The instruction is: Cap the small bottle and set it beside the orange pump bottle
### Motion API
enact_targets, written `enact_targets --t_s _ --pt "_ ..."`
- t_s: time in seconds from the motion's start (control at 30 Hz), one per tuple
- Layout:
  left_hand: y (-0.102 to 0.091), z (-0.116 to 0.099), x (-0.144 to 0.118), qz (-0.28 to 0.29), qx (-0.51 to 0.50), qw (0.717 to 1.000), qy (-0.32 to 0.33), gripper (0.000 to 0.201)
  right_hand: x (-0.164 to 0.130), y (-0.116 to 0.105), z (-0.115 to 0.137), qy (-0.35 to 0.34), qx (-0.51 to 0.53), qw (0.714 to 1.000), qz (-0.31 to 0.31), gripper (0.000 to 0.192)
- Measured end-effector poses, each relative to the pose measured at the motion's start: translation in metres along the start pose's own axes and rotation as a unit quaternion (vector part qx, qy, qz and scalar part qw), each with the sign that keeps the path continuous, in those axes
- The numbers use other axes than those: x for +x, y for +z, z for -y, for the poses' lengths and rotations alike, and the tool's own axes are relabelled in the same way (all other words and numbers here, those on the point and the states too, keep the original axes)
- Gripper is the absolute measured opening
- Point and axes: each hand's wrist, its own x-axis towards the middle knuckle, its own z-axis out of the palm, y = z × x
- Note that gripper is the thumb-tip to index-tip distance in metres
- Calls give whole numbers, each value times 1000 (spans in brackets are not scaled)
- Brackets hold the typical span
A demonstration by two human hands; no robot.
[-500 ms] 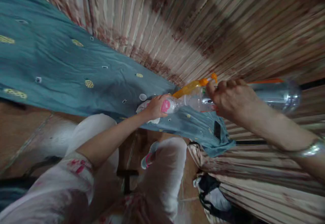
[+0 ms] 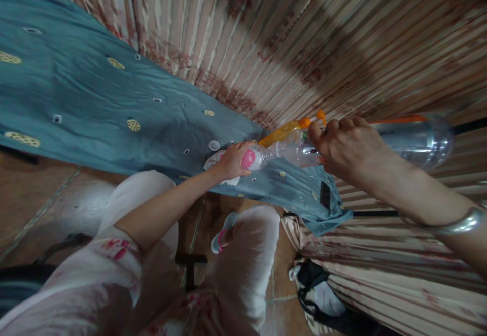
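My right hand (image 2: 352,150) grips a large clear plastic bottle (image 2: 414,140) held sideways, its neck pointing left. The neck meets a small clear bottle with a pink label (image 2: 253,158), which my left hand (image 2: 232,161) holds on the blue cloth (image 2: 95,97). An orange spray bottle (image 2: 287,129) lies just behind the two bottles. A small white cap (image 2: 214,145) rests on the cloth beside my left hand, and something white shows under that hand.
The blue embroidered cloth lies over a striped bedcover (image 2: 304,31). A black object (image 2: 325,194) sits on the cloth's near corner. Below are my white-trousered knees, a pink sandal (image 2: 222,237) on the tiled floor, and a dark bag (image 2: 323,290).
Almost nothing differs; both hands and the bottles have held their places, with only a slight shift of the view.
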Motion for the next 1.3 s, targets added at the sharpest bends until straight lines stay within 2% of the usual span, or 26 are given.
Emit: enact_targets --t_s 0.37,0.47,0.6,0.77,0.87,0.97,1.17,1.3 --pt "0 0 0 0 -4 1000 4 85 0 1 0 0 11 1000 -1 35" --pt "0 3 1 0 -3 1000 3 85 -2 6 0 3 16 1000 -12 42" --pt "0 6 0 -12 -5 1000 10 86 -8 22 3 20 57 998 -29 50" --pt "-5 4 1 -5 8 1000 -7 87 -14 63 22 67 183 977 -88 53" --pt "-8 3 1 -3 8 1000 -22 88 -15 88 42 103 290 946 -101 56" --pt "-8 6 0 -3 8 1000 -24 87 -13 106 62 136 404 900 -89 64" --pt "-8 16 -3 -13 7 1000 -20 89 -2 125 96 161 610 771 -82 82" --pt "-12 14 -3 -10 12 999 -38 90 4 132 117 174 704 683 -89 83"
